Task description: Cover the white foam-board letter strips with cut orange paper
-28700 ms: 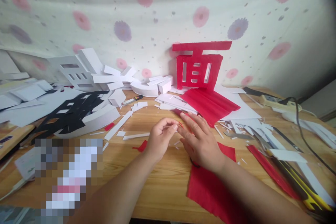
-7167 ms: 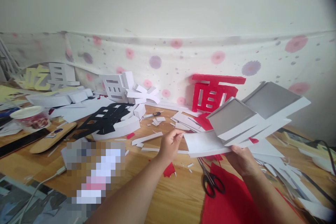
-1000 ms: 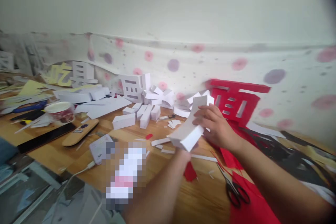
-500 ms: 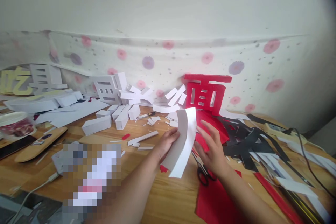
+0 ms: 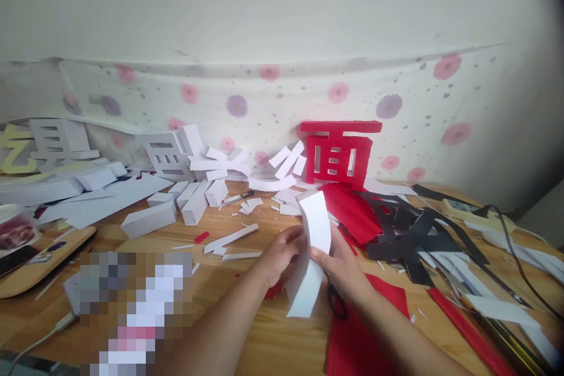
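Note:
A curved white piece (image 5: 318,229) stands on a slant between my two hands, its lower end over the wooden table. My left hand (image 5: 285,252) is closed on its left side, with the fingertips partly behind it. On the right edge, my right hand (image 5: 341,258) grips the same piece, thumb on the front face and fingers hidden behind. Black-handled scissors (image 5: 337,301) lie under my right hand, partly covered. Red sheet (image 5: 365,335) spreads below my right forearm, and a bit of red shows beside my left wrist.
A red character-shaped form (image 5: 339,153) stands by the patterned cloth. White blocks (image 5: 150,218) and a knife (image 5: 238,197) lie left of centre. Black cutouts (image 5: 409,235), paper strips and a power strip (image 5: 462,210) are at right. A phone (image 5: 17,259) lies far left.
My right hand has gone from spread fingers beside the white piece to gripping its right edge. The piece has turned and sits slightly lower. The view has shifted a little to the right.

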`<state>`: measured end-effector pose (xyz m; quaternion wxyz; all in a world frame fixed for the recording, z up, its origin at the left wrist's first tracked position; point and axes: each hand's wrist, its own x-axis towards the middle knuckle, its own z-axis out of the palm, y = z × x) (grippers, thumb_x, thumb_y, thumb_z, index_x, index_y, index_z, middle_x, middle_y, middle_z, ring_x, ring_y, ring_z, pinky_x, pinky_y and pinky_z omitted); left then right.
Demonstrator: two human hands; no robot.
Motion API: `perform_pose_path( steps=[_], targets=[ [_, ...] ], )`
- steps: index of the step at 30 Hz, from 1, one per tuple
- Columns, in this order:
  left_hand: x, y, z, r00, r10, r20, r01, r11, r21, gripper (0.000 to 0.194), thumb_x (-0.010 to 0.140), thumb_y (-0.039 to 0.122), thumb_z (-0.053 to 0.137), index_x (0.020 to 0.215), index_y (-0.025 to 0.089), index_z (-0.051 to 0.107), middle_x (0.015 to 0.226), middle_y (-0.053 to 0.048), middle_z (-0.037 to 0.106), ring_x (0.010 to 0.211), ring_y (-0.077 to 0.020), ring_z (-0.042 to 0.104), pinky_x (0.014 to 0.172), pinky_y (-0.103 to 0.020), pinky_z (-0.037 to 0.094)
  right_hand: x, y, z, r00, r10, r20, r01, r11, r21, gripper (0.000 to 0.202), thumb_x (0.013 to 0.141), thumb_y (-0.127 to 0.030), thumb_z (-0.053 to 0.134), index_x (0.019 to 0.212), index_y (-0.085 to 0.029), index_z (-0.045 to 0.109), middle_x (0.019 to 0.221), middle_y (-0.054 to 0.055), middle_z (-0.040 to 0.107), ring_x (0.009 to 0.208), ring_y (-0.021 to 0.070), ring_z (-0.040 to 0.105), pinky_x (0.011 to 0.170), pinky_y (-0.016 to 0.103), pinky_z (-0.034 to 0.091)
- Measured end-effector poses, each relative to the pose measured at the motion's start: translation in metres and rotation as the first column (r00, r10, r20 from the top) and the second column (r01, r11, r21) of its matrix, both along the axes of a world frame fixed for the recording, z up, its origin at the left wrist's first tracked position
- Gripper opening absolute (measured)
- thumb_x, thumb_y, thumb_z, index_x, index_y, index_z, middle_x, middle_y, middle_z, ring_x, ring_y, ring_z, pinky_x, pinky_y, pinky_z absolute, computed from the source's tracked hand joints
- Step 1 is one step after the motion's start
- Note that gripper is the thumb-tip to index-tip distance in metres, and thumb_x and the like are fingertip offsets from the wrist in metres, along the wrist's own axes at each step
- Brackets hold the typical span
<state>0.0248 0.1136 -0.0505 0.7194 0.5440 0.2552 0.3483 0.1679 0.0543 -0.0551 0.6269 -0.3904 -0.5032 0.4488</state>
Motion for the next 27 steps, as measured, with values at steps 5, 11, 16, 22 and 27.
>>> perform_pose_path(
  steps=[5, 11, 16, 22, 27],
  targets=[
    [-0.004, -0.001, 0.004, 0.983, -0.175, 0.055, 0.171, 0.983, 0.068, 0.063, 0.071, 0.052, 0.075, 0.122, 0.02, 0.06, 0.108, -0.011, 0.065, 0.089, -0.0227, 0.062, 0.077, -0.034, 0.047, 0.001, -0.002, 0.008, 0.997, -0.077, 0.014, 0.077, 0.997, -0.017, 0.081, 0.072, -0.047, 0.076, 0.141, -0.025, 0.041, 0.128, 0.012, 0.058, 0.106, 0.0289, 0.062, 0.09, 0.046, 0.052],
    [-0.001, -0.008, 0.007, 0.993, -0.115, 0.003, 0.113, 0.984, 0.14, 0.066, 0.058, 0.028, 0.087, 0.119, 0.022, 0.059, 0.108, -0.009, 0.063, 0.086, -0.0202, 0.06, 0.083, -0.038, 0.048, 0.0, -0.002, 0.002, 0.994, -0.105, 0.011, 0.104, 0.992, 0.064, 0.083, 0.072, -0.046, 0.077, 0.142, -0.028, 0.037, 0.135, 0.013, 0.054, 0.111, 0.0306, 0.061, 0.09, 0.047, 0.053],
    [-0.002, -0.012, 0.015, 0.995, -0.064, 0.076, 0.058, 0.995, 0.079, 0.054, 0.068, 0.025, 0.079, 0.119, 0.02, 0.061, 0.101, -0.009, 0.067, 0.091, -0.0227, 0.061, 0.081, -0.035, 0.047, 0.004, -0.003, -0.004, 0.992, -0.01, 0.125, -0.003, 0.995, 0.104, 0.078, 0.083, -0.047, 0.066, 0.148, -0.03, 0.026, 0.146, 0.013, 0.042, 0.121, 0.0301, 0.055, 0.096, 0.049, 0.05],
    [-0.006, -0.009, 0.014, 0.958, -0.08, 0.276, 0.095, 0.995, -0.04, 0.04, 0.065, 0.026, 0.08, 0.102, 0.017, 0.069, 0.092, -0.006, 0.068, 0.082, -0.0181, 0.06, 0.072, -0.027, 0.045, 0.011, -0.01, -0.002, 0.799, -0.282, 0.531, 0.096, 0.932, 0.35, 0.075, 0.086, -0.047, 0.063, 0.15, -0.033, 0.027, 0.147, 0.01, 0.039, 0.135, 0.0325, 0.038, 0.109, 0.055, 0.036],
    [-0.006, -0.007, 0.009, 0.918, -0.044, 0.393, 0.127, 0.974, -0.186, 0.048, 0.068, 0.04, 0.078, 0.106, 0.013, 0.069, 0.094, -0.011, 0.071, 0.084, -0.0233, 0.063, 0.077, -0.033, 0.047, 0.01, -0.015, 0.002, 0.652, -0.385, 0.654, 0.054, 0.883, 0.466, 0.069, 0.087, -0.045, 0.061, 0.148, -0.037, 0.031, 0.148, 0.009, 0.034, 0.135, 0.0316, 0.038, 0.107, 0.05, 0.04]
  ],
)
